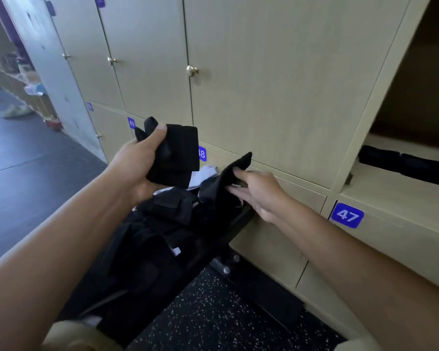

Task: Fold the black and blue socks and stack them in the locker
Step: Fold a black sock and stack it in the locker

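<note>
Folded socks [406,164] in open locker [390,193], right.

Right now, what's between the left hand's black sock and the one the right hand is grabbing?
Head view: a white sock on the dark pile, showing between the left hand's folded black sock and the black sock in the right hand's grip.

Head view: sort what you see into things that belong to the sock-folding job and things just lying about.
Belongs to the job:
- black sock held by left hand
- second black sock pinched by right hand
- dark pile below
- open locker
- folded dark row inside

Lying about:
- white cloth
- brass knob
- shoe
</note>
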Action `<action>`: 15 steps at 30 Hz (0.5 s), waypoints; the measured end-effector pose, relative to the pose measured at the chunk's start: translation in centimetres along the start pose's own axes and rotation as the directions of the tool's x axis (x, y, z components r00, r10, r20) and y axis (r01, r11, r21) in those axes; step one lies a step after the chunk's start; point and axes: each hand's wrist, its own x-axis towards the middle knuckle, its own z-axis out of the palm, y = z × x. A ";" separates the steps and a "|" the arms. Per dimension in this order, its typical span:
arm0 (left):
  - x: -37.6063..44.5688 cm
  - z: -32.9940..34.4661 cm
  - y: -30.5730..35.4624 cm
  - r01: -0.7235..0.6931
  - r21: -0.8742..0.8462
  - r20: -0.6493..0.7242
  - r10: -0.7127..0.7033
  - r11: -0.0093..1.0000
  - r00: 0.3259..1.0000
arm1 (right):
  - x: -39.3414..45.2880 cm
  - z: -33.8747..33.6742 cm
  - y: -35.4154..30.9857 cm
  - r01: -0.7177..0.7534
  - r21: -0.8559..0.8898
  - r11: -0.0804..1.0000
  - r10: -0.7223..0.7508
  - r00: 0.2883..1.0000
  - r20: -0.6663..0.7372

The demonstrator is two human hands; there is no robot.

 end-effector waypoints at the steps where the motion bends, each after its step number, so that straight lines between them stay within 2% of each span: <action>1: 0.1 0.0 -0.1 0.000 0.011 0.001 0.000 1.000 1.000 | 0.1 0.1 0.3 0.002 -0.006 1.000 -0.002 1.000 0.008; 8: -0.3 1.7 -1.3 0.065 0.088 0.084 -0.072 0.994 0.994 | 0.1 -0.4 0.5 0.027 0.060 0.998 -0.033 0.995 0.099; 12: -0.8 3.4 -2.3 0.102 0.145 0.148 -0.123 0.984 0.981 | -0.6 -1.2 -0.6 0.093 -0.014 0.996 -0.091 0.990 0.110; 15: -1.2 4.7 -3.2 0.138 0.182 0.185 -0.172 0.974 0.968 | -1.9 -1.9 -1.4 0.099 -0.076 0.992 -0.078 0.966 0.248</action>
